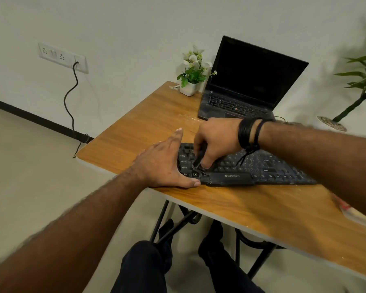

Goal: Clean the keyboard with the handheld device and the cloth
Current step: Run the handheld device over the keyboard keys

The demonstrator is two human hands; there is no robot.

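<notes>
A dusty black keyboard (262,168) lies across the wooden table (146,123), near its front edge. My left hand (163,163) lies flat with straight fingers against the keyboard's left end, thumb along its front edge. My right hand (216,140) grips a slim dark handheld device (199,158), whose tip touches the keys at the lower left of the keyboard. Most of the device is hidden inside my fist. No cloth can be made out for certain.
An open black laptop (247,89) stands behind the keyboard, with a small white flower pot (189,89) to its left. A red and pale object (347,208) lies at the table's right front edge, partly under my right forearm. A cable (71,102) hangs from the wall socket.
</notes>
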